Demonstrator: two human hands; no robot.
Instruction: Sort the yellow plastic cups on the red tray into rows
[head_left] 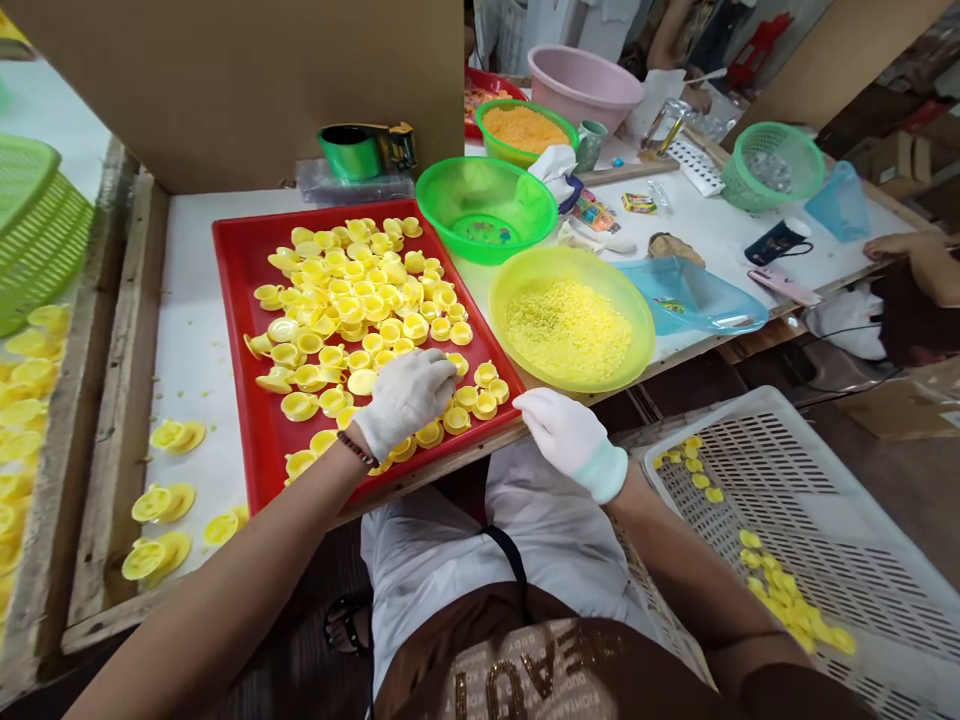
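A red tray (240, 330) on the white table holds several small yellow plastic cups (352, 300). My left hand (405, 395), in a white glove, lies over the cups at the tray's near right, fingers curled down onto them. Whether it grips one is hidden. My right hand (559, 430), also gloved, rests at the table's front edge by the tray's near right corner, fingers closed; what they hold, if anything, I cannot make out. Just beyond it stands a yellow-green bowl (517, 280) full of tiny yellow pieces (566, 325).
A green bowl (484, 205), an orange-filled bowl (525, 130), a pink basin (581, 80) and a blue tray (690, 295) stand behind. Assembled yellow parts (161, 505) lie left of the tray. A white crate (825, 520) with yellow parts sits low right. Another person's arm (911, 250) is at right.
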